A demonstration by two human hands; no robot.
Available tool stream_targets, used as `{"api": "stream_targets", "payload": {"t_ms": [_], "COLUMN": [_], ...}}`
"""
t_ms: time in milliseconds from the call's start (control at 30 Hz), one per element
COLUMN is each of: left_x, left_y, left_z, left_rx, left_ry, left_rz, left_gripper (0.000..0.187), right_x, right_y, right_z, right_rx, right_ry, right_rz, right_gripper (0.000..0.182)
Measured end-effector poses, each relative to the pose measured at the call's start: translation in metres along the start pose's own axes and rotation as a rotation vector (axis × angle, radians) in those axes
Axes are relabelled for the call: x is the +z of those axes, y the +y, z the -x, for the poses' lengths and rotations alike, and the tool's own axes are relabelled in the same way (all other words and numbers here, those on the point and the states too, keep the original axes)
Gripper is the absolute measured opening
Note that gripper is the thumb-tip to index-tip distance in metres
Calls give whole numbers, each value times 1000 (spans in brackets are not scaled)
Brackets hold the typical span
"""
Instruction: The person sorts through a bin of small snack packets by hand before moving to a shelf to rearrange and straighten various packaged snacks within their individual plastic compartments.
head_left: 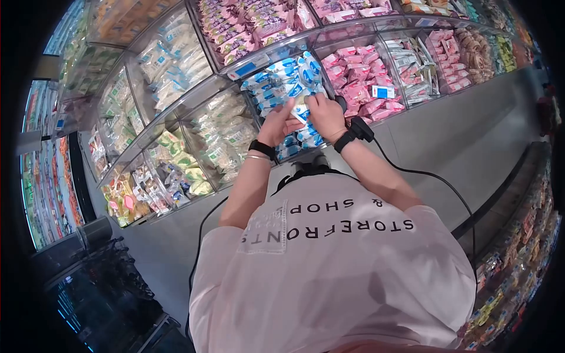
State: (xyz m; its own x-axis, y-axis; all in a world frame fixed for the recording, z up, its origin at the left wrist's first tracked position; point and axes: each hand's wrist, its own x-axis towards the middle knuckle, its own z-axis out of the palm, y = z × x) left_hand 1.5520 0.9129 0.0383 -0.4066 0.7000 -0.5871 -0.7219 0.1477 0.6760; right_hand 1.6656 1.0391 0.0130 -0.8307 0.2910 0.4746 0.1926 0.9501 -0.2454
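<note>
Between my two hands is a small blue-and-white wrapped snack packet (pixel 301 112). My left hand (pixel 279 125) has its fingers closed on the packet's left side. From the right, my right hand (pixel 325 115) pinches its other side. Both hands are over a clear-walled bin filled with similar blue-and-white packets (pixel 273 82), which show above the hands and below them between the wrists. A dark band circles each wrist.
Right of this bin lie pink packets (pixel 359 70) with a small blue-and-white label (pixel 383 92). Clear bags (pixel 220 132) fill the bin on the left. Purple packets (pixel 250 23) sit in the tier behind. A black cable (pixel 424 172) runs from near my right wrist.
</note>
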Motion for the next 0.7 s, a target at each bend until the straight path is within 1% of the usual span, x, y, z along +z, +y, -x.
{"api": "stream_targets", "payload": {"t_ms": [33, 67, 100, 133, 200, 233, 267, 333, 367, 433, 467, 533, 567, 633, 667, 700], "left_x": [-8, -19, -28, -35, -43, -42, -41, -26, -26, -23, -21, -13, -7, 9, 5, -4], "left_y": [-7, -20, -31, -35, -35, -35, -34, -18, -19, -21, -22, -22, -24, -21, -24, -29], "left_z": [-7, -19, -29, -35, -39, -37, -34, -13, -11, -10, -9, -4, -1, 7, 3, -6], "left_rx": [4, 141, 278, 279, 583, 618, 616, 579, 581, 600, 602, 589, 591, 659, 659, 649], "left_ry": [-2, 45, 91, 87, 202, 296, 293, 363, 362, 494, 489, 509, 507, 407, 407, 390], "left_rz": [-5, -176, -345, -344, -859, -939, -938, -1218, -1220, -1219, -1223, -1040, -1040, -877, -877, -971], "left_gripper": [34, 31, 31, 31, 28, 24, 24, 22, 22, 30, 30, 56, 56, 89, 89, 99], "right_x": [4, 7, 4, 0, -8, -10, -11, -19, -17, -17, -17, -11, -8, -9, -9, -6], "right_y": [0, 3, 5, 7, 9, 9, 10, 7, 8, 8, 8, 9, 9, 9, 8, 8], "right_z": [6, 12, 16, 19, 25, 26, 26, 16, 12, 2, -1, -4, -5, -4, -3, -3], "right_rx": [24, 47, -3, -2, -63, 33, 35, 249, 293, 324, 353, 324, 289, 284, 280, 279], "right_ry": [-77, -155, -227, -226, -175, -183, -186, -173, -202, -231, -263, -267, -274, -284, -296, -297], "right_rz": [7, 16, -10, -5, -158, -212, -210, -252, -237, -233, -228, -235, -244, -226, -210, -209], "right_gripper": [26, 30, 30, 30, 23, 30, 30, 38, 46, 48, 50, 50, 50, 48, 46, 46]}}
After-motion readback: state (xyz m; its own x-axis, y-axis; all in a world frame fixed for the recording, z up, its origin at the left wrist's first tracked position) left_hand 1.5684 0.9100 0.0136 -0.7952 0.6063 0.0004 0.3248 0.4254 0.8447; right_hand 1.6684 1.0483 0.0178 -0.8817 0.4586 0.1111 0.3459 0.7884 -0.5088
